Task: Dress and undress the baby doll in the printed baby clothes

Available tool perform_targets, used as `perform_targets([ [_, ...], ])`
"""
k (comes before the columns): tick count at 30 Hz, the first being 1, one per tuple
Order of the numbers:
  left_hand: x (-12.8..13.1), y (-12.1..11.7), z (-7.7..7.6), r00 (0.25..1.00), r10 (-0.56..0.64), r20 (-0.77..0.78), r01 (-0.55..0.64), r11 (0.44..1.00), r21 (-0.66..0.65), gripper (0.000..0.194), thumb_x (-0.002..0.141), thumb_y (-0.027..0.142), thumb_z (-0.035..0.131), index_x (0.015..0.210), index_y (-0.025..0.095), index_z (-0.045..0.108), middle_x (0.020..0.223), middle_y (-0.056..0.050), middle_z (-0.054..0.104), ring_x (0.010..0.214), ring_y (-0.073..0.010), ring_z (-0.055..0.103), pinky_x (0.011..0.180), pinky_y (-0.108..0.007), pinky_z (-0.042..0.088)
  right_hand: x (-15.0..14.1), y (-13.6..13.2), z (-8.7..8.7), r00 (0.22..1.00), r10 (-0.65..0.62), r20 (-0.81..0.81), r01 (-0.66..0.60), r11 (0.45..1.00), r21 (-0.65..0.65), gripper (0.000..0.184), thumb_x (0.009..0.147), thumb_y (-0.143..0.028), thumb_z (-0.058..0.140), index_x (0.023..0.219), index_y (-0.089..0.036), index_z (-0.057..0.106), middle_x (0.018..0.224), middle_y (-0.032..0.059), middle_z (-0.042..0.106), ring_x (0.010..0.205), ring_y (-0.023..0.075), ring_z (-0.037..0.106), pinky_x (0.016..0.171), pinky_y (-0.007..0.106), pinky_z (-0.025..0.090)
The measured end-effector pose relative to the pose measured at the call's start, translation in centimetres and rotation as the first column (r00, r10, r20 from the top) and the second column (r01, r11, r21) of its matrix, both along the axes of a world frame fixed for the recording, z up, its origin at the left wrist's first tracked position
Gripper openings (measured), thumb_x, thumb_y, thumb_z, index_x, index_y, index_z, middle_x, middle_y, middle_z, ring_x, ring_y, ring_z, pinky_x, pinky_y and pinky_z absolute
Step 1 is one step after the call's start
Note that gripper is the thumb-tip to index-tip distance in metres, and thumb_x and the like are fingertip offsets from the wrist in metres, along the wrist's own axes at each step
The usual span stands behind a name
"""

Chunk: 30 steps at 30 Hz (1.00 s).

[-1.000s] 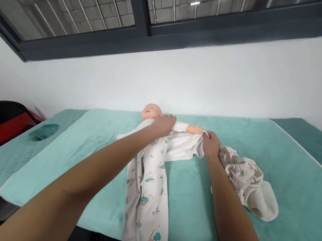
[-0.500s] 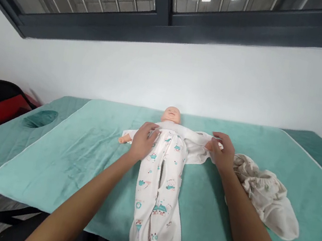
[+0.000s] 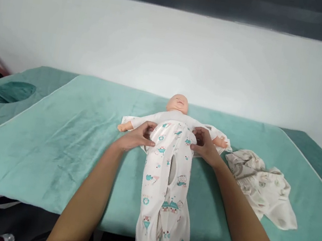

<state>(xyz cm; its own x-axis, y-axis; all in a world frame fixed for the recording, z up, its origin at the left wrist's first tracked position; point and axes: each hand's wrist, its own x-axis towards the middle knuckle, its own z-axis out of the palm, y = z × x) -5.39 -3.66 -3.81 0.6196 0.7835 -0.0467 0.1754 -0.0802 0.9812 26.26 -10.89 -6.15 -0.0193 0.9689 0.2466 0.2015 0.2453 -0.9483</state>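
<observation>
A baby doll (image 3: 178, 103) lies on its back, its head toward the wall and its arms spread in a white top (image 3: 176, 117). White baby pants (image 3: 170, 155) with teal and pink prints lie over its trunk and legs, with an opening at the crotch. Their leg ends hang past the near edge. My left hand (image 3: 138, 136) grips the left side of the pants below the waist, thumb on the front. At the opposite side my right hand (image 3: 205, 145) holds them likewise. The fingertips of both hands are partly hidden.
A crumpled off-white printed garment (image 3: 263, 189) lies right of the doll on the teal padded bed (image 3: 59, 153). The bed has an oval hole (image 3: 11, 92) at the left. A white wall (image 3: 148, 48) rises behind; a dark stool (image 3: 11, 221) stands below the near edge.
My right hand has moved left from the doll's sleeve and hand to the side of the pants. My left hand has shifted slightly down the pants. The view has tilted downward.
</observation>
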Motion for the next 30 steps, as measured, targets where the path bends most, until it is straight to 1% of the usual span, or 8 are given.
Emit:
perform_targets([
  [6,0.8,-1.5,-1.4,0.994,0.104,0.033,-0.108,0.987,0.116,0.031,0.074,0.042,0.075,0.087,0.019,0.057,0.081,0.002,0.054,0.074,-0.0138,0.051,0.064,-0.025,0.040,-0.3,-0.7,0.6,0.998,0.060,-0.033,-0.063,0.993,-0.099,0.043,0.070,-0.045,0.080,0.097,-0.023,0.055,0.079,-0.0042,0.054,0.070,0.0137,0.050,0.063,0.026,0.041],
  [9,1.4,-2.4,-1.6,0.977,0.192,0.096,-0.208,0.959,0.193,0.032,0.076,0.042,0.072,0.070,0.018,0.053,0.071,0.003,0.048,0.066,-0.0117,0.046,0.059,-0.024,0.036,-0.3,-2.1,0.9,0.997,0.039,0.069,-0.031,0.993,-0.116,0.034,0.077,-0.051,0.072,0.077,-0.020,0.057,0.068,-0.0048,0.047,0.063,0.0122,0.042,0.059,0.026,0.036],
  [13,2.5,-3.5,-2.5,0.885,0.391,0.252,-0.416,0.908,0.054,0.035,0.078,0.045,0.068,0.065,0.019,0.048,0.064,0.003,0.046,0.058,-0.0112,0.045,0.051,-0.023,0.035,-0.5,-3.5,0.5,0.998,0.004,-0.069,-0.012,0.993,-0.121,0.033,0.076,-0.052,0.073,0.079,-0.021,0.063,0.073,-0.0020,0.054,0.072,0.0164,0.050,0.066,0.030,0.043],
  [16,3.0,-4.3,-3.0,0.839,0.454,0.302,-0.460,0.886,-0.053,0.038,0.080,0.050,0.066,0.068,0.020,0.046,0.061,0.004,0.045,0.054,-0.0107,0.043,0.049,-0.023,0.035,-0.9,-3.8,-0.1,0.973,-0.055,-0.226,0.023,0.990,-0.140,0.032,0.077,-0.053,0.072,0.081,-0.023,0.062,0.071,-0.0022,0.056,0.070,0.0171,0.053,0.067,0.032,0.046],
  [20,2.2,-5.1,-2.2,0.904,0.290,0.314,-0.291,0.956,-0.043,0.035,0.072,0.044,0.076,0.090,0.020,0.057,0.081,0.002,0.058,0.072,-0.0122,0.054,0.065,-0.023,0.043,-1.0,-4.3,-0.2,0.983,0.035,-0.178,-0.064,0.985,-0.160,0.040,0.074,-0.058,0.073,0.086,-0.022,0.061,0.078,-0.0012,0.061,0.074,0.0180,0.055,0.070,0.032,0.046],
  [24,0.7,-6.3,-1.3,0.957,0.068,0.282,-0.052,0.997,-0.063,0.061,0.054,0.025,0.086,0.108,0.022,0.058,0.104,-0.001,0.060,0.090,-0.0149,0.058,0.077,-0.024,0.045,-0.7,-6.0,0.3,0.983,0.183,-0.024,-0.183,0.959,-0.214,0.053,0.059,-0.044,0.087,0.098,-0.022,0.058,0.090,-0.0015,0.062,0.082,0.0186,0.055,0.071,0.029,0.045],
  [27,0.5,-7.5,-1.8,0.951,0.212,0.227,-0.217,0.976,-0.001,0.041,0.056,0.023,0.083,0.090,0.018,0.059,0.082,0.003,0.057,0.072,-0.0106,0.051,0.064,-0.021,0.040,-1.3,-7.5,0.1,0.995,0.083,0.062,-0.071,0.981,-0.182,0.036,0.065,-0.041,0.082,0.078,-0.021,0.056,0.072,-0.0046,0.052,0.069,0.0144,0.047,0.062,0.025,0.038],
  [30,0.9,-8.6,-2.7,0.885,0.412,0.216,-0.432,0.900,0.053,0.023,0.064,0.025,0.074,0.080,0.017,0.060,0.068,0.005,0.051,0.062,-0.0095,0.044,0.058,-0.021,0.034,-2.3,-8.2,-0.4,0.997,-0.074,-0.013,0.073,0.994,-0.085,0.029,0.074,-0.039,0.072,0.067,-0.021,0.050,0.064,-0.0054,0.046,0.063,0.0128,0.041,0.058,0.025,0.035],
])
